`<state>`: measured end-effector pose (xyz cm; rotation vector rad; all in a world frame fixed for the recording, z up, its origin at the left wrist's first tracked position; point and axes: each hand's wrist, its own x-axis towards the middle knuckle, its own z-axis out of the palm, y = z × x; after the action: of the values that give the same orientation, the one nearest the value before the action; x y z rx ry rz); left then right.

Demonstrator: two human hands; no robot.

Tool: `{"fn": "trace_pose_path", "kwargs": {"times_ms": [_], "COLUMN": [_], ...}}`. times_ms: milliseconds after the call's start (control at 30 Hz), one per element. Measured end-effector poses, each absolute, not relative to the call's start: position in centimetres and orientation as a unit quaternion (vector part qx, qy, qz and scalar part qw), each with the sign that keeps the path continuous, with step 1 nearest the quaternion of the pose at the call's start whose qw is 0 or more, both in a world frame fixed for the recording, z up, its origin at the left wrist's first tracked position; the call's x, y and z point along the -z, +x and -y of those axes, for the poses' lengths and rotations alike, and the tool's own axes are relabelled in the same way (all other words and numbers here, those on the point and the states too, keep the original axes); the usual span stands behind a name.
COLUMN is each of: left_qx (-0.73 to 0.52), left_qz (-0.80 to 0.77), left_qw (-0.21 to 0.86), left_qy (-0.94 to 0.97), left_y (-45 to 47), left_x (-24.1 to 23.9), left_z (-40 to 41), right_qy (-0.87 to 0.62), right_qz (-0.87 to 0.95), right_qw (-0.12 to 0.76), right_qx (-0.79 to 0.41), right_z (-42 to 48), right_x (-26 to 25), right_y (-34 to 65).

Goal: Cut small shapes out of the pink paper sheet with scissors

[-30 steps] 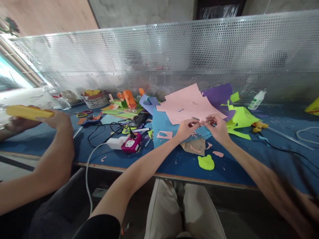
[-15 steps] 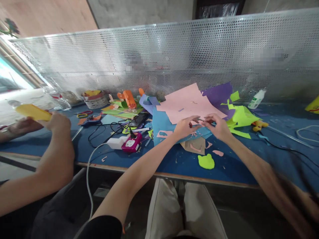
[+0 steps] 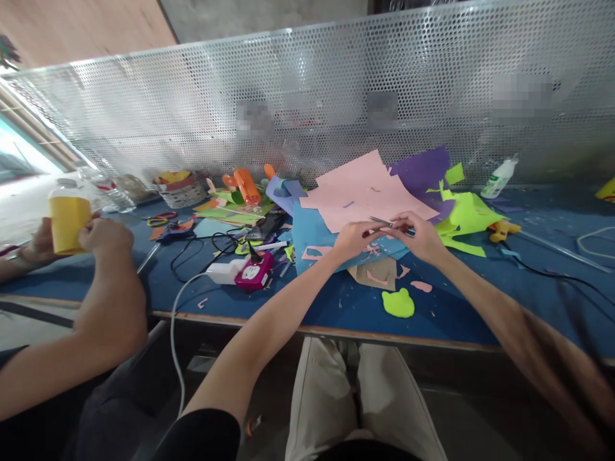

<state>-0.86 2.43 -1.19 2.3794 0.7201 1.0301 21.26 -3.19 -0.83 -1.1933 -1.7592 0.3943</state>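
Note:
My left hand [image 3: 353, 239] is closed, its fingertips pinched together over the blue sheet [image 3: 306, 232]; what they hold, if anything, I cannot make out. Close beside it, my right hand [image 3: 419, 235] is closed around a thin grey pointed metal tool [image 3: 380, 221], whose tip points left above my left fingers. The tool's handle is hidden in the hand. Behind both hands lies a large pink sheet [image 3: 365, 186] with a cut edge. Pink offcuts are scattered on the blue sheet and around a brown piece [image 3: 377, 274]. Nearer me rests a lime-green cutout with two ear shapes [image 3: 398, 303].
Purple [image 3: 423, 168] and lime sheets [image 3: 464, 218] lie right of the pink one, near a white glue bottle [image 3: 500, 177]. A magenta power socket [image 3: 254, 270] with cables stands left. Further left, another person's hands hold a yellow-wrapped bottle [image 3: 70, 221]. A perforated metal screen [image 3: 307, 96] borders the table.
My hands have shifted slightly, and the grey metal tool's tip now shows more clearly. The other person has turned the yellow-wrapped bottle from lying sideways to upright.

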Motion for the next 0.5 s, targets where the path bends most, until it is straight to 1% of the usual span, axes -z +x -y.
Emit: {"fn": "trace_pose_path", "kwargs": {"times_ms": [200,333,500], "left_qx": [-0.421,-0.453,-0.456], "left_qz": [-0.297,-0.307,-0.309], "left_qw": [0.297,0.347,0.357], "left_qy": [0.804,0.762,0.754], "left_y": [-0.7,-0.7,-0.7], "left_x": [1.0,1.5,1.7], "left_z": [-2.0,-2.5,-2.8], "right_qy": [-0.498,-0.507,-0.512], "right_qz": [0.717,0.735,0.742], "right_qw": [0.463,0.424,0.405], "right_qx": [-0.157,-0.15,-0.153], "right_z": [3.1,2.6,2.0], "right_x": [0.7,1.1,1.7], "right_y": [21.5,22.0,22.2]}}
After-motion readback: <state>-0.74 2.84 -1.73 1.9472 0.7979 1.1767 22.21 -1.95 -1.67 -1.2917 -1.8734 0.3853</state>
